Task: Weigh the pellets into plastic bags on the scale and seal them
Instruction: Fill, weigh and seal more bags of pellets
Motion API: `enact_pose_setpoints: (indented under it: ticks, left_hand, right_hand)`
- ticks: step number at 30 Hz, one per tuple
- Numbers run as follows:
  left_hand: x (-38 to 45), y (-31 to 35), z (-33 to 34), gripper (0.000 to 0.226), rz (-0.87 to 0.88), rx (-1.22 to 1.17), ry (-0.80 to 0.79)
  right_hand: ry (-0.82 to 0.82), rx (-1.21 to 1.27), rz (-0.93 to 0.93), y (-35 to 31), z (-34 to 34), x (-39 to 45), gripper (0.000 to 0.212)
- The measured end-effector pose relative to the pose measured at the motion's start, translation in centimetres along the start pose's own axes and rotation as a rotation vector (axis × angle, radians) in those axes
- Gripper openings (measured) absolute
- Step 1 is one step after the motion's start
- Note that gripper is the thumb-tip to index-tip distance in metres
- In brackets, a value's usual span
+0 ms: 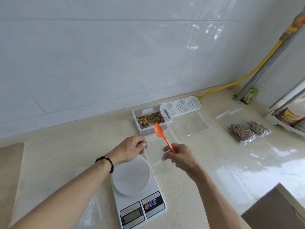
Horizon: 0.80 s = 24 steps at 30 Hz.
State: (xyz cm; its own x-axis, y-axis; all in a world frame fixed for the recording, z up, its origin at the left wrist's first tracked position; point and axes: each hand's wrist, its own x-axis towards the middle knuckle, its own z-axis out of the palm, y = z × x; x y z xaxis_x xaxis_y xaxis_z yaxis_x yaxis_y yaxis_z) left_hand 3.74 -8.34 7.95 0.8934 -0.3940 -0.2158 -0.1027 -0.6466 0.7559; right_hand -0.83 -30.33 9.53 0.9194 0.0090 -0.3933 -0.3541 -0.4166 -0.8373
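My left hand [132, 148] pinches one top edge of an empty clear bag [156, 156]. My right hand [179, 157] pinches the other edge, with the orange spoon [162, 135] squeezed in the same fingers. The spoon is empty and points up at the box [151, 121] of pellets [151, 119] by the wall.

The bag hangs over the surface, just behind the scale [137, 192]. It is not on the white plate yet, so I think nothing has been weighed for this one.

The bag is thin and slippery. If I let go with my right hand to scoop, the mouth could flop shut and pellets could spill. The spoon could slip too, since my fingers hold two things. If my hand leans on the plate, the number will be wrong.

Two full bags [247, 131] lie far off to the right.
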Motion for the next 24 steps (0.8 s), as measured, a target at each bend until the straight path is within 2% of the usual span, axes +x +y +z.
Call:
enact_pose_setpoints:
  ticks: [5,10,14,18,19,22,24]
  left_hand:
    - [0.5,2.6,-0.9,0.021,-0.035,-0.133,0.03]
    - [0.8,3.5,-1.6,0.017,-0.074,-0.175,0.094]
    - [0.2,3.4,-2.5,0.026,-0.108,-0.031,0.157]
    - [-0.1,4.3,-2.6,0.032,-0.046,0.35,0.286]
    - [-0.1,4.5,-2.5,0.043,-0.022,0.378,0.258]
    - [-0.3,5.4,-1.8,0.11,-0.007,0.313,0.046]
    - [-0.1,5.6,-1.1,0.133,0.025,0.38,0.053]
  right_hand:
    - [-0.165,0.054,-0.068,-2.1,-2.6,0.6,0.011]
    - [-0.188,0.103,-0.106,-3.7,-5.0,1.7,0.01]
    - [-0.185,0.18,-0.124,-4.0,-6.2,2.2,0.011]
    - [-0.127,0.23,-0.119,-4.9,-4.8,2.4,0.013]
    - [-0.102,0.242,-0.114,-5.2,-4.4,2.4,0.013]
    - [-0.08,0.247,-0.113,-6.0,-3.2,2.5,0.013]
    - [-0.097,0.246,-0.115,-6.5,-2.4,2.6,0.014]
